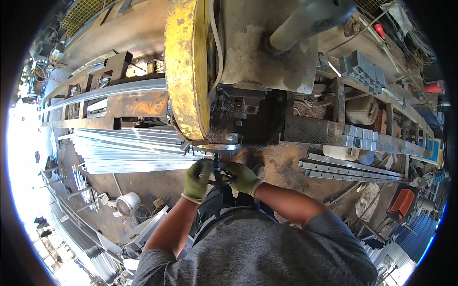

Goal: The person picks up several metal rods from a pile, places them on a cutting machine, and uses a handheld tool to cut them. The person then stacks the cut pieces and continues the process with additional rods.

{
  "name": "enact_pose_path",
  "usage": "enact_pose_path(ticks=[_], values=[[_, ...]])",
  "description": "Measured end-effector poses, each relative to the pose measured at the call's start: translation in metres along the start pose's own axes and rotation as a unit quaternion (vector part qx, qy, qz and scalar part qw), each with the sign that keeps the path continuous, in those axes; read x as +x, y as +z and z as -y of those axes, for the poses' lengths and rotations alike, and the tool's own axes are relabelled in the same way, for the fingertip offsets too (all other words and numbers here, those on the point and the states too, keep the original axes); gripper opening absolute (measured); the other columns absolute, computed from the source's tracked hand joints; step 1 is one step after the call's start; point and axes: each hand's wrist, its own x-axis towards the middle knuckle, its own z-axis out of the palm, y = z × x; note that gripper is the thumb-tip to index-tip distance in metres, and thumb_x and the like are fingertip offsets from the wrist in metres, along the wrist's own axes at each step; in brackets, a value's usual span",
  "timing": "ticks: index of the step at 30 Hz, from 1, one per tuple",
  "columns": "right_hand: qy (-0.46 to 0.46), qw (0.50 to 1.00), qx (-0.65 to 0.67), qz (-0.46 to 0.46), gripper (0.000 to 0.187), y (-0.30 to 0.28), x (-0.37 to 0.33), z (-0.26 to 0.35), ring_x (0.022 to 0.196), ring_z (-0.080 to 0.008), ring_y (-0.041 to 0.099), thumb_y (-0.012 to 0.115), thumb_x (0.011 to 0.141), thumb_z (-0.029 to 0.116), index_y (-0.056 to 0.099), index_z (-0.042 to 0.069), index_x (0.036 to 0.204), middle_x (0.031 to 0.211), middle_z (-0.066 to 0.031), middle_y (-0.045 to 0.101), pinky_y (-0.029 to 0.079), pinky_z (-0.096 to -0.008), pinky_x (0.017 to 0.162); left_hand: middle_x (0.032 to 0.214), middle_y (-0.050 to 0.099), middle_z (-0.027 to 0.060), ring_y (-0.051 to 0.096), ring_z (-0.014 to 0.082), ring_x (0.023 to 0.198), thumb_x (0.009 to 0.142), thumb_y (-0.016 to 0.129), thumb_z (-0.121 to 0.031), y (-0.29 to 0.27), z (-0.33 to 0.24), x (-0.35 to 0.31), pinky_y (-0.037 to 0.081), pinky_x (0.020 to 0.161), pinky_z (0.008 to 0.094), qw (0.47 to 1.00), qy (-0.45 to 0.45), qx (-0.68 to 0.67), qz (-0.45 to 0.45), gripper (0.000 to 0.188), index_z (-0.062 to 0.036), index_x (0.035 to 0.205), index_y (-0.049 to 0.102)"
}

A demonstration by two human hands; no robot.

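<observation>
Both my hands wear olive-green work gloves and are at a dark handwheel point(221, 182) close in front of my body. My left hand point(196, 181) is closed on the wheel's left side, slightly smeared. On the opposite side, my right hand point(243, 178) curls its fingers round the rim. A threaded screw point(216, 157) runs from the wheel into the metal machine ahead. Above it stands a worn yellow guard point(187, 71), its paint chipped, next to a large grey housing point(257, 52).
Long silvery metal profiles point(129, 150) lie left of the machine. To the right, cut square tubes point(360, 138) sit on a steel frame, with perforated bars point(350, 171) below. A white bucket point(128, 204) and an orange-and-black box point(402, 204) stand on the floor.
</observation>
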Motion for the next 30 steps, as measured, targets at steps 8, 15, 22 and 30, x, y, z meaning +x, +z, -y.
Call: enact_pose_path(ticks=[8,15,22,30], values=[[0.022,0.994,-0.105,0.029,0.059,-0.054,0.008,0.097,0.12,-0.0378,0.078,0.091,0.096,0.033,0.077,0.01,0.148,0.139,-0.0147,0.082,0.059,-0.0511,0.107,0.111,0.083,0.0066,0.078,0.0221,0.104,0.121,0.065,-0.058,-0.032,0.126,0.042,0.062,0.099,0.0397,0.882,-0.236,-0.405,0.038,0.055,-0.0054,0.123,0.079],[0.139,0.971,-0.185,0.065,0.048,-0.016,0.038,0.129,0.106,-0.0418,0.082,0.089,0.092,0.028,0.078,0.008,0.134,0.12,-0.0167,0.084,0.065,-0.0549,0.092,0.068,0.063,0.0079,0.058,0.0251,0.061,0.122,0.049,-0.072,-0.018,0.183,0.061,0.048,0.061,0.039,0.734,-0.262,-0.623,0.062,0.075,-0.0082,0.09,0.074],[0.214,0.947,-0.232,0.057,0.06,0.019,0.04,0.131,0.108,-0.0453,0.082,0.084,0.097,0.029,0.07,0.005,0.15,0.12,-0.0223,0.084,0.066,-0.0564,0.092,0.069,0.059,0.0046,0.058,0.0205,0.065,0.124,0.047,-0.067,-0.02,0.189,0.049,0.049,0.064,0.0353,0.784,-0.215,-0.577,0.083,0.077,-0.0019,0.094,0.075],[0.109,0.966,-0.23,0.041,0.067,0.03,0.042,0.096,0.102,-0.0514,0.077,0.078,0.093,0.016,0.063,-0.002,0.156,0.117,-0.0258,0.08,0.063,-0.0614,0.088,0.086,0.072,0.0065,0.068,0.0182,0.075,0.124,0.063,-0.048,-0.033,0.149,0.044,0.057,0.07,0.0339,0.838,-0.193,-0.511,0.023,0.051,-0.001,0.109,0.077]])
